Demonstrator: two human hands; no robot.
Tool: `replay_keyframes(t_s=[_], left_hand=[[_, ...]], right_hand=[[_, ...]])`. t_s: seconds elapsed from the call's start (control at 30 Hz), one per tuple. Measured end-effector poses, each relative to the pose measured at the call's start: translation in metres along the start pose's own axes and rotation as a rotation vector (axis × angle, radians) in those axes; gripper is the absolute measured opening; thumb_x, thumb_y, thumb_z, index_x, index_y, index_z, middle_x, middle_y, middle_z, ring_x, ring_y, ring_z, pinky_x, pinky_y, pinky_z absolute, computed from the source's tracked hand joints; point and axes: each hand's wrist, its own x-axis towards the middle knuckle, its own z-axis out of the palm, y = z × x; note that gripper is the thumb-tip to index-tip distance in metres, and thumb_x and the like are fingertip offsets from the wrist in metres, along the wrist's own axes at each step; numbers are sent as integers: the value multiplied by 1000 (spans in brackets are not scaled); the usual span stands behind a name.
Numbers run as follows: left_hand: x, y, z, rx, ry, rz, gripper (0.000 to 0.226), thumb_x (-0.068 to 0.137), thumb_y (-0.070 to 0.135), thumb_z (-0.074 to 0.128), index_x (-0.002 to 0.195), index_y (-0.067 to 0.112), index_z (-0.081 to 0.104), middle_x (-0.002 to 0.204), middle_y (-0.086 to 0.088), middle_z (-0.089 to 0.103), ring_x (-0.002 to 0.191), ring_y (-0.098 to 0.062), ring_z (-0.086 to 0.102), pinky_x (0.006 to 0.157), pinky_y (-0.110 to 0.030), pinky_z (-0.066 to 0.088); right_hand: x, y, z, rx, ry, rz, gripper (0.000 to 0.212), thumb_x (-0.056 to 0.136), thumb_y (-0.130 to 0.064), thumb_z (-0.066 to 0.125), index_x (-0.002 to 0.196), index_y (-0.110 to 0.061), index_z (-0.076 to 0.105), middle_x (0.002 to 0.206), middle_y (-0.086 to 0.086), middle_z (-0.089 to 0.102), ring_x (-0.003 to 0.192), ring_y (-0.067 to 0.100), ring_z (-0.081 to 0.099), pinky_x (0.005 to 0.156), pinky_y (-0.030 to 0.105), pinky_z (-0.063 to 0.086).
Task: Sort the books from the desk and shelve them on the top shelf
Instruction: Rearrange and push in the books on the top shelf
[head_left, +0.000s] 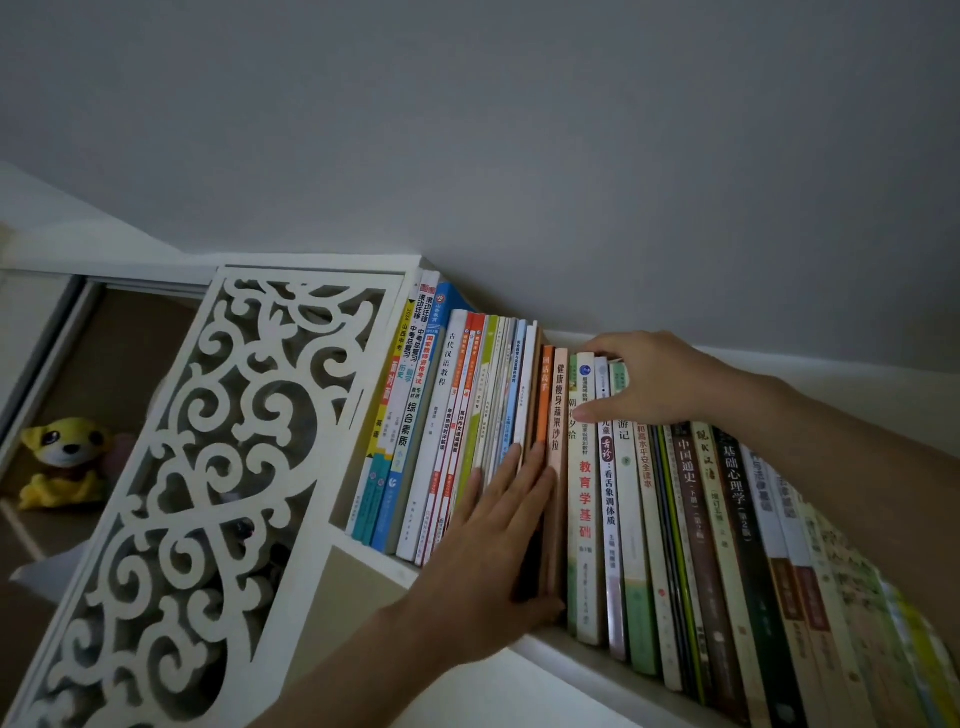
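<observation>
A long row of upright books (691, 519) fills the white top shelf (561, 654), spines facing me. My left hand (498, 540) lies flat with straight fingers against the spines of the thin books and the orange book (544, 395) near the row's middle. My right hand (639, 379) reaches over the top edges of the books just to the right, around the white and green spines (586, 499), fingers curled over their tops and thumb across the spines. The books to the far right lean and blur toward the frame edge.
A white carved fretwork side panel (208, 467) closes the shelf's left end. Behind it, lower left, sits a yellow plush toy (65, 462) on a brown surface. A grey wall (519, 130) rises right behind the books.
</observation>
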Motion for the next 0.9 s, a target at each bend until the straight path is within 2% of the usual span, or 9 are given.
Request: replay_keyframes(t_s=[0.23, 0.37, 0.43, 0.53, 0.6, 0.7, 0.8, 0.83, 0.9], left_hand=[[-2, -1, -1, -2, 15, 3, 106, 85, 49, 61, 146, 31, -24, 148, 18, -39, 133, 2, -40, 112, -32, -24], [-5, -9, -10, -47, 82, -14, 80, 97, 39, 43, 145, 36, -20, 146, 26, -34, 131, 9, -38, 109, -24, -24], [-4, -16, -8, 31, 69, 13, 74, 96, 41, 40, 147, 36, -13, 151, 23, -28, 134, 5, -36, 109, -29, -26], [0, -34, -1, 155, 90, 10, 80, 84, 59, 36, 151, 38, -3, 157, 21, -14, 142, -5, -26, 111, -41, -21], [0, -40, 2, 193, 117, 11, 83, 79, 67, 36, 151, 39, 4, 158, 22, -4, 146, -10, -17, 112, -48, -17], [0, -38, -2, 144, 165, 40, 80, 75, 67, 44, 147, 40, 22, 157, 22, 14, 148, -11, 2, 116, -51, -2], [17, -31, -24, -122, 303, -26, 57, 80, 56, 55, 132, 36, 44, 138, 21, 43, 131, 0, 31, 112, -36, 31], [29, -31, -33, -202, 367, -62, 48, 86, 48, 55, 130, 33, 46, 133, 18, 45, 126, 0, 35, 108, -32, 36], [57, -33, -50, -219, 447, -122, 41, 95, 32, 51, 136, 29, 44, 134, 10, 43, 126, -5, 34, 108, -29, 33]], right_hand=[[0, 3, 1, 0, -11, -24, 75, 77, -41, 77, 142, -35, 39, 115, -6, 66, 93, 8, 65, 86, 32, 54], [12, -7, -5, -55, 17, -33, 82, 77, -56, 68, 147, -33, 31, 132, -1, 59, 112, 15, 60, 88, 28, 46], [20, -13, -6, -30, 111, -56, 78, 80, -56, 66, 147, -31, 34, 141, 2, 52, 120, 19, 56, 91, 29, 42], [28, -21, 2, 49, 113, -80, 68, 83, -49, 66, 143, -31, 41, 135, 2, 57, 115, 17, 60, 88, 26, 45], [30, -24, 11, 77, 108, -102, 63, 80, -46, 71, 137, -31, 47, 130, -3, 61, 111, 14, 63, 91, 35, 52], [30, -28, 16, 69, 173, -79, 66, 77, -40, 77, 135, -26, 48, 132, -4, 60, 116, 15, 60, 95, 45, 50], [31, -31, 14, 111, 170, -45, 67, 75, -36, 79, 134, -22, 50, 132, -1, 60, 116, 17, 59, 97, 44, 49], [31, -31, 14, 126, 159, -46, 65, 75, -35, 79, 133, -23, 51, 131, -1, 61, 116, 17, 59, 97, 41, 49], [31, -29, 12, 153, 137, -58, 61, 76, -35, 78, 132, -25, 54, 131, -1, 61, 116, 16, 59, 93, 33, 47]])
